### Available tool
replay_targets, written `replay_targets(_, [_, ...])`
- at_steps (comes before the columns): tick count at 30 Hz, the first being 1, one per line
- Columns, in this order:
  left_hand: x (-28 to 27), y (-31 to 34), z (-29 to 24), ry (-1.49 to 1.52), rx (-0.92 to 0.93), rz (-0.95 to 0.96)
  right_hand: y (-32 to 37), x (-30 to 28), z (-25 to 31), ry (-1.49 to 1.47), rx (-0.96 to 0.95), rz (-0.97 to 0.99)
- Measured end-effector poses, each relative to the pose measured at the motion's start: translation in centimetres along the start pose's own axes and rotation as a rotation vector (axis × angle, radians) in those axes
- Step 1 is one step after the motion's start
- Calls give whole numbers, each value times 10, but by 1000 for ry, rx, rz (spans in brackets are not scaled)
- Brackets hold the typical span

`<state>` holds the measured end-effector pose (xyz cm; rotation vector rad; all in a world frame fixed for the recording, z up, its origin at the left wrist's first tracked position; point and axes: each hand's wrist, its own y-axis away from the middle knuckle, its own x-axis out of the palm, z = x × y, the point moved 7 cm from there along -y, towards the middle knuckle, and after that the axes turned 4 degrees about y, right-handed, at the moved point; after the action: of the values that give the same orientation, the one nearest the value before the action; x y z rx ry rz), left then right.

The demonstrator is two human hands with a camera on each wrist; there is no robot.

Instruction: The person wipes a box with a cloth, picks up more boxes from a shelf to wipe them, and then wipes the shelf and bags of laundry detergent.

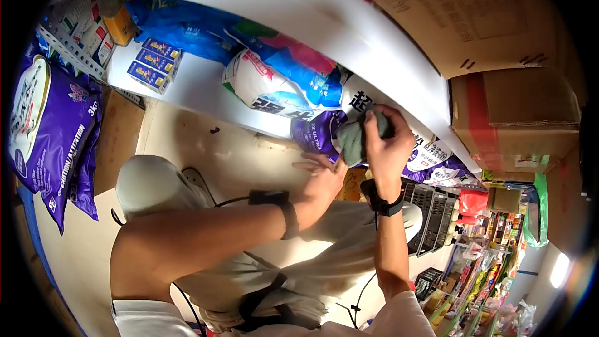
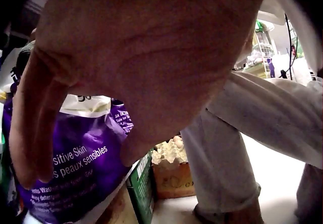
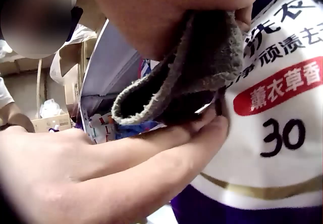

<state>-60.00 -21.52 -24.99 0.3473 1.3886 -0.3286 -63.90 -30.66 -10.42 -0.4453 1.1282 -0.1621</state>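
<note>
A folded grey-green cloth (image 1: 353, 142) is pinched in my right hand (image 1: 390, 143) against the front of the bags on the shelf. In the right wrist view the cloth (image 3: 176, 67) hangs in loose folds under the right hand (image 3: 176, 12), beside a white and purple bag (image 3: 277, 168) marked 30. My left hand (image 1: 324, 181) is just below the cloth; its straight fingers (image 3: 166, 156) reach to the cloth's lower edge and the bag. In the left wrist view the left hand (image 2: 136, 57) spreads before a purple bag (image 2: 75, 163).
A white shelf (image 1: 206, 90) holds small blue boxes (image 1: 155, 62) and a white and blue bag (image 1: 274, 87). Large purple bags (image 1: 56, 131) stand at left. Cardboard boxes (image 1: 518, 112) are stacked above at right. A black crate (image 1: 430, 215) and stocked racks lie beyond.
</note>
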Motion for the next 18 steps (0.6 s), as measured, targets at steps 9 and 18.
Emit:
replay_targets(9, [-12,1,6,-32,-116,-157,0,-20,-12,-108,19,-54])
replay_targets(18, [3,-1,-3,79,-38,-58,-14,9,11,203,-186,66])
